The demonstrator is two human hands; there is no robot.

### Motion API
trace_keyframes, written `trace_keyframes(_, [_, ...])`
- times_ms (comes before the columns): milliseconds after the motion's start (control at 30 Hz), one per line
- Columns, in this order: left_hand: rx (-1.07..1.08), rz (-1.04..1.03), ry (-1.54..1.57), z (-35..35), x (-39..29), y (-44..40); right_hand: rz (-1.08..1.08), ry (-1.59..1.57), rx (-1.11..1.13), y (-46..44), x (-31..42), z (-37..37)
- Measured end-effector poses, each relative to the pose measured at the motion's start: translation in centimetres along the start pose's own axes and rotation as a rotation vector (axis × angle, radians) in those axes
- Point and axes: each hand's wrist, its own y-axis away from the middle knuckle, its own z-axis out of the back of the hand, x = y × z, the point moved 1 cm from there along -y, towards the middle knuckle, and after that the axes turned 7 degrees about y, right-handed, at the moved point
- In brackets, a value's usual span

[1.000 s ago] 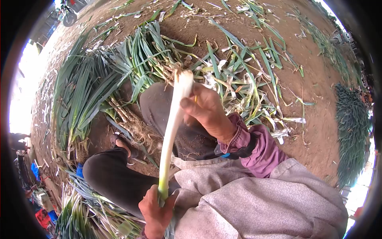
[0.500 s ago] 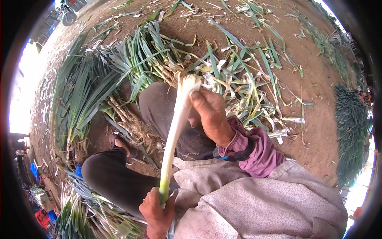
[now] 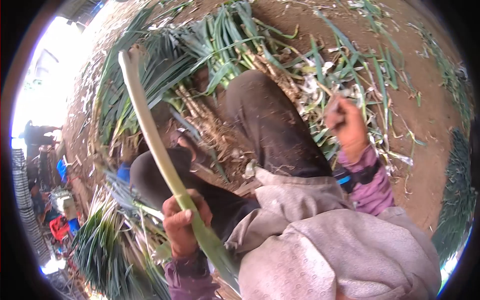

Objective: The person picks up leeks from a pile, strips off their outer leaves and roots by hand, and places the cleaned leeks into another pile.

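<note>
My left hand [image 3: 186, 220] is closed round a long leek [image 3: 152, 127] where its white stem turns green. The leek slants up and to the left over my lap, its pale root end [image 3: 129, 56] at the top and its green leaves hanging below my fist. Off to the right, my right hand [image 3: 346, 125] is raised over the ground, apart from the leek. Its fingers are curled and a little blurred; what they hold, if anything, cannot be made out. Below it lie loose trimmed leaves and peelings [image 3: 357, 82].
Bundles of untrimmed leeks [image 3: 145, 82] with dirty roots lie beyond my knees. Another pile of leeks [image 3: 102, 245] sits at the lower left. At the far right stretches a dark green heap of leeks [image 3: 452, 200]. Brown soil [image 3: 425, 135] lies between.
My right hand has let go of the leek's root end and moved away to the right. My left hand has swung the leek's root end up and to the left.
</note>
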Motion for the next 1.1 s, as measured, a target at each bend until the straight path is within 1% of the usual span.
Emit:
trace_keyframes(33, [0.032,0.052,0.061,0.8,0.3,-0.3,-0.063,-0.250,0.013,-0.4,0.7,1.9])
trace_keyframes(100, [0.055,0.102,0.172,1.5,1.2,-0.4,-0.142,-0.516,-0.054,0.0,2.6,2.1])
trace_keyframes(133, [0.078,0.139,0.224,2.0,1.6,-0.5,-0.115,-0.491,-0.119,0.3,2.8,1.9])
trace_keyframes(233, [0.147,0.207,0.307,2.5,2.1,-1.0,-0.108,-0.247,-0.031,1.0,1.9,1.2])
trace_keyframes(400, [0.207,0.241,0.317,2.5,2.2,-0.2,-0.109,-0.060,-0.030,1.3,-0.5,-2.1])
trace_keyframes(433, [0.229,0.249,0.310,2.4,2.2,-0.2,-0.093,0.119,-0.046,2.1,-0.8,-5.1])
trace_keyframes(500, [0.199,0.267,0.286,2.4,2.4,0.1,-0.069,0.307,0.012,2.5,-1.4,-7.5])
trace_keyframes(567, [0.175,0.289,0.279,2.6,2.7,0.8,-0.025,0.585,0.105,2.7,-2.3,-9.4])
trace_keyframes(600, [0.174,0.303,0.282,2.8,2.8,1.0,0.054,0.771,0.192,2.4,-3.1,-9.7])
trace_keyframes(700, [0.159,0.338,0.268,2.5,3.5,2.0,0.144,0.907,0.417,2.1,-4.6,-13.4])
trace_keyframes(733, [0.150,0.347,0.258,2.3,3.6,2.3,0.344,0.854,0.497,1.8,-5.4,-14.8])
trace_keyframes(800, [0.189,0.401,0.219,1.7,3.8,2.6,0.267,0.864,0.568,1.5,-5.9,-16.9])
trace_keyframes(833, [0.203,0.425,0.201,1.5,3.9,2.9,0.266,0.852,0.593,1.4,-6.2,-17.7])
trace_keyframes(867, [0.248,0.440,0.145,1.4,3.9,2.9,0.262,0.840,0.622,1.3,-6.6,-18.4])
trace_keyframes(900, [0.245,0.416,0.060,1.1,4.0,3.0,0.258,0.828,0.651,1.2,-7.2,-19.0])
trace_keyframes(933, [0.243,0.392,-0.024,0.7,4.3,2.9,0.291,0.789,0.568,0.9,-8.3,-19.4])
trace_keyframes(967, [0.244,0.369,-0.107,0.4,4.4,3.0,0.145,0.715,0.552,1.0,-7.9,-19.3])
trace_keyframes(1000, [0.236,0.390,-0.147,0.4,4.1,3.2,0.003,0.640,0.531,1.3,-7.1,-19.4])
trace_keyframes(1033, [0.179,0.386,-0.199,0.0,4.0,3.4,-0.136,0.565,0.507,1.4,-6.6,-19.3])
trace_keyframes(1100, [0.068,0.378,-0.303,-0.8,3.8,4.1,-0.110,0.584,0.472,0.9,-7.0,-18.3])
